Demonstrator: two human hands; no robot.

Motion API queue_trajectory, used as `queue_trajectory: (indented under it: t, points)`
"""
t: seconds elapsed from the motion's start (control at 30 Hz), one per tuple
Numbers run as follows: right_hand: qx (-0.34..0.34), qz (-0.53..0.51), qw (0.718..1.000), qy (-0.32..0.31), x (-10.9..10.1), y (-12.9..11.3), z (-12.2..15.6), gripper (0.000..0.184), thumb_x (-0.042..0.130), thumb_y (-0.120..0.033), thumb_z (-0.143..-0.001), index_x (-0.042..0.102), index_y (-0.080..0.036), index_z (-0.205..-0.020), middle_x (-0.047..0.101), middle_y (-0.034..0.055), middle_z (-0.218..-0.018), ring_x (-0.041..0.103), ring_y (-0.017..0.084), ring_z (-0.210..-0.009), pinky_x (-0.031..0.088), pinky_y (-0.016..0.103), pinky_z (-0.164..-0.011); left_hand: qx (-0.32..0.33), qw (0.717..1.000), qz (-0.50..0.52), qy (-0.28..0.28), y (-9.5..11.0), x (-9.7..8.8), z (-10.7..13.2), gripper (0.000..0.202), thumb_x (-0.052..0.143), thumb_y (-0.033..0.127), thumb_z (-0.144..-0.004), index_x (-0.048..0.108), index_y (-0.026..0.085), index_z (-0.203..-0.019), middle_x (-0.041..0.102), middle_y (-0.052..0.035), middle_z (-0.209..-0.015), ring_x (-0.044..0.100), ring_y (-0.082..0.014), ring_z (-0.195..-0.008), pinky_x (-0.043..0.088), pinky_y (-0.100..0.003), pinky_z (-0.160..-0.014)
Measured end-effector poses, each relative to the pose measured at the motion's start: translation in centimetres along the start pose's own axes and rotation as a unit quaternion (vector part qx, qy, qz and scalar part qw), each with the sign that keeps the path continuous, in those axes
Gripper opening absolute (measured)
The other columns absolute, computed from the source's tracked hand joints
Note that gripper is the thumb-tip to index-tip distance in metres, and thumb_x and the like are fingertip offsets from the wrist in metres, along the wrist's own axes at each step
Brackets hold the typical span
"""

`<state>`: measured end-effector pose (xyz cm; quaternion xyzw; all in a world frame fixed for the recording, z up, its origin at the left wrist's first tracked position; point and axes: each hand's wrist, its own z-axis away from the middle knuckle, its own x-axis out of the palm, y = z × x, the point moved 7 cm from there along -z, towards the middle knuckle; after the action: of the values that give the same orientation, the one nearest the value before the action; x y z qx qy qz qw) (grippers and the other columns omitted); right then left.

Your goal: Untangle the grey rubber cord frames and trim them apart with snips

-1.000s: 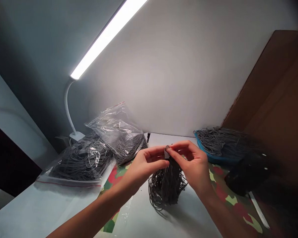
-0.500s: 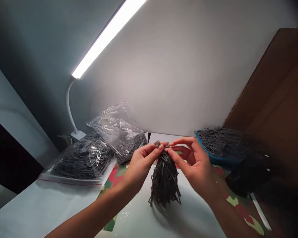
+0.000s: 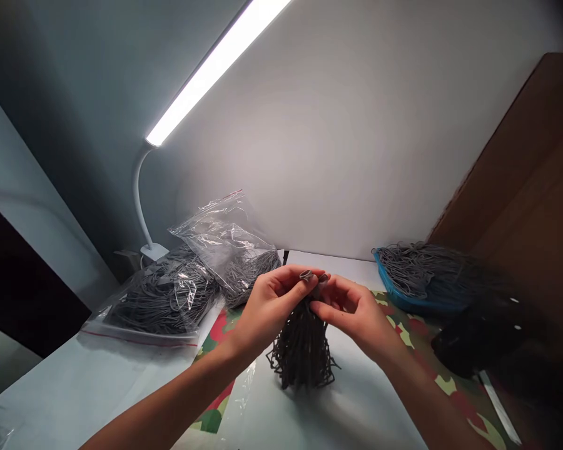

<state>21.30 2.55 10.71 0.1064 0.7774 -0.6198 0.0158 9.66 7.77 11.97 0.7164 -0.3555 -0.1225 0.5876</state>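
Observation:
My left hand and my right hand meet above the table, both pinched on the top of a bundle of grey elastic cords. The bundle hangs down from my fingertips and its loose ends brush the white sheet below. A small folded loop of cord sticks up between my thumbs. My forearms come in from the bottom left and bottom right.
Two clear plastic bags of grey cords lie at the left by a white clamp lamp. A blue tray piled with cords sits at the right, with a dark object before it. A camouflage-patterned mat covers the table. A brown board leans at right.
The bundle has been gathered tighter and hangs straighter. My right hand has closed in from an open pinch onto the bundle's top, just under my left fingers. Both hands shifted slightly left.

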Motion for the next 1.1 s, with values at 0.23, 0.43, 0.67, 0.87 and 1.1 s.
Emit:
queue_trajectory:
  t: [0.23,0.43,0.67,0.87,1.1]
  points:
    - [-0.055,-0.004,0.998,-0.005,0.0,-0.7,0.0,0.006,0.063,-0.018,-0.078,0.064,-0.023,-0.081,0.056,0.0000,-0.095,0.053,0.022,-0.098,0.036,0.035,-0.091,-0.011,1.000,-0.005,-0.025,-0.4,-0.7,-0.8,0.014,0.070,0.029,-0.089,0.077,0.021,-0.098,0.075,-0.0037,-0.086,0.068,-0.0173,-0.087,0.051,-0.026,-0.083]
    - [-0.075,-0.021,0.997,-0.019,0.6,-0.3,-0.2,0.008,0.060,-0.017,-0.077,0.063,-0.024,-0.081,0.057,-0.0008,-0.089,0.051,0.021,-0.093,0.036,0.033,-0.087,0.022,1.000,0.001,-0.009,-0.1,-0.9,-0.9,0.008,0.070,0.024,-0.090,0.076,0.021,-0.094,0.073,0.0002,-0.088,0.065,-0.0110,-0.084,0.048,-0.019,-0.079]
    - [-0.008,-0.048,0.997,-0.065,1.0,0.4,-0.2,0.011,0.051,-0.023,-0.081,0.057,-0.021,-0.071,0.051,-0.0006,-0.080,0.046,0.019,-0.081,0.034,0.031,-0.075,0.021,0.994,0.045,-0.101,-1.2,-0.8,-1.5,0.011,0.073,0.031,-0.088,0.075,0.023,-0.094,0.072,0.0010,-0.083,0.063,-0.0089,-0.076,0.049,-0.018,-0.070]
    - [0.041,-0.087,0.991,-0.090,1.5,0.1,0.1,0.011,0.054,-0.027,-0.079,0.059,-0.020,-0.073,0.053,-0.0002,-0.079,0.048,0.019,-0.079,0.037,0.032,-0.078,-0.025,0.969,0.058,-0.238,-1.3,-0.2,-1.7,0.029,0.074,0.025,-0.086,0.072,0.022,-0.115,0.072,-0.0040,-0.083,0.066,-0.0121,-0.076,0.053,-0.022,-0.071]
    - [0.091,-0.088,0.984,-0.128,1.9,0.6,0.2,0.006,0.053,-0.023,-0.071,0.057,-0.019,-0.068,0.054,0.0011,-0.078,0.049,0.020,-0.079,0.036,0.032,-0.074,0.052,0.951,-0.094,-0.290,1.9,0.4,0.1,0.080,0.065,0.008,-0.088,0.026,0.033,-0.153,0.062,-0.0091,-0.119,0.065,-0.0133,-0.086,0.057,-0.028,-0.081]
